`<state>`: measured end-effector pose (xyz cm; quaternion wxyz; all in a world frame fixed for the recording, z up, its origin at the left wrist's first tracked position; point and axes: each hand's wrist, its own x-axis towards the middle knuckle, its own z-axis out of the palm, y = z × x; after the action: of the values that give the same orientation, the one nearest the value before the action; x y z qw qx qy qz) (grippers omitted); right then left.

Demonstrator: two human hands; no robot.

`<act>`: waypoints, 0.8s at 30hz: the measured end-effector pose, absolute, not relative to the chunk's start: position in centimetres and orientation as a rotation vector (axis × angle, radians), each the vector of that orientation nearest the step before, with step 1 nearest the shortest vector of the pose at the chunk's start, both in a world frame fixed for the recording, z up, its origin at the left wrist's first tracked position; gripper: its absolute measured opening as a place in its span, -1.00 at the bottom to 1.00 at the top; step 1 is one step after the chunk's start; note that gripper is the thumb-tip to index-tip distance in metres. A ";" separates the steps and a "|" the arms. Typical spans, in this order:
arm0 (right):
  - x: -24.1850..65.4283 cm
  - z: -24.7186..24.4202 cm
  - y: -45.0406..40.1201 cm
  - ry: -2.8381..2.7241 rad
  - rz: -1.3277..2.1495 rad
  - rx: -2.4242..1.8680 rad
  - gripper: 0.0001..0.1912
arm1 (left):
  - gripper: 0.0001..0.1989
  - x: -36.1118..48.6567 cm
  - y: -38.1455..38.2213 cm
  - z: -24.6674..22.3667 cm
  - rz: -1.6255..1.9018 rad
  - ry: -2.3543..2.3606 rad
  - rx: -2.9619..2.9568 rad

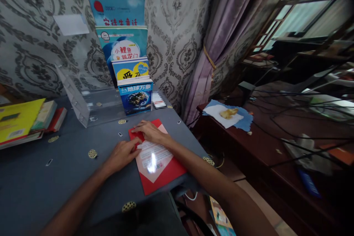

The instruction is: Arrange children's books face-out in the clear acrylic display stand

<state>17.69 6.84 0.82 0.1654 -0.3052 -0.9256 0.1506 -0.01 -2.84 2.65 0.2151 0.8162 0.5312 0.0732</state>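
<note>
A red book lies on the grey table, with a pale panel of printed text and a bright glare spot on the side facing up. Across its far left corner rests my right hand, fingers stretched out over the cover. My left hand is at the book's left edge, its fingers extended onto the cover and touching it close to the right hand's fingertips. Just beyond the hands, several upright books, the front one a blue book with a globe, stand in a clear stepped rack.
A pile of books with a yellow one on top lies at the table's left. A clear upright panel stands near it. To the right, a dark red desk carries cables and a blue cloth. A purple curtain hangs behind.
</note>
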 end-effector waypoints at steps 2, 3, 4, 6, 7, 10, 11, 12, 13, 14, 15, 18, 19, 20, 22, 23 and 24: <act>17.9 0.4 7.3 -2.660 0.508 -0.787 -0.44 | -0.74 -0.1 -2.7 2.5 0.243 1.473 2.258; 18.2 0.3 7.4 -2.674 0.539 -0.769 -0.42 | -0.73 -0.2 -2.7 2.5 0.250 1.478 2.260; 18.6 0.3 7.3 -2.670 0.547 -0.778 -0.41 | -0.72 -0.2 -2.7 2.4 0.254 1.485 2.265; 19.5 0.4 6.5 -2.651 0.511 -0.842 -0.47 | -0.69 -0.4 -2.7 2.4 0.248 1.506 2.281; 20.1 0.5 5.7 -2.635 0.472 -0.910 -0.50 | -0.69 -0.5 -2.6 2.3 0.245 1.519 2.293; 22.1 0.8 2.8 -2.573 0.334 -1.197 -0.58 | -0.67 -1.0 -2.5 1.8 0.303 1.558 2.374; 22.8 0.8 1.7 -2.557 0.301 -1.279 -0.59 | -0.66 -1.2 -2.4 1.6 0.343 1.571 2.413; 23.4 0.7 0.5 -2.542 0.277 -1.335 -0.59 | -0.65 -1.3 -2.4 1.3 0.382 1.589 2.449; 24.0 0.5 -0.6 -2.529 0.260 -1.366 -0.59 | -0.64 -1.5 -2.3 1.1 0.411 1.611 2.474; 24.6 0.1 -1.6 -2.516 0.247 -1.375 -0.58 | -0.63 -1.6 -2.3 0.9 0.425 1.635 2.487; 25.0 -0.3 -2.5 -2.499 0.234 -1.372 -0.57 | -0.62 -1.6 -2.3 0.7 0.427 1.657 2.492; 25.5 -2.0 -4.3 -2.432 0.197 -1.354 -0.56 | -0.62 -1.7 -2.3 0.4 0.457 1.654 2.522; 25.4 -2.4 -4.6 -2.410 0.192 -1.352 -0.56 | -0.63 -1.7 -2.3 0.2 0.478 1.634 2.545; 25.3 -2.8 -4.6 -2.393 0.192 -1.353 -0.56 | -0.63 -1.6 -2.2 0.1 0.499 1.613 2.571; 24.9 -3.0 -4.2 -2.380 0.202 -1.356 -0.56 | -0.66 -1.6 -1.8 -0.1 0.530 1.584 2.610; 24.7 -2.9 -3.8 -2.381 0.207 -1.360 -0.56 | -0.67 -1.6 -1.5 -0.2 0.538 1.579 2.618; 24.4 -2.7 -3.4 -2.388 0.212 -1.368 -0.55 | -0.68 -1.6 -1.2 -0.3 0.543 1.581 2.620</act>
<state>24.43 -3.45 -2.73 0.1894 -0.4867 -0.8494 0.0755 -1.56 -1.24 -0.34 0.0170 0.8428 0.5087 0.1748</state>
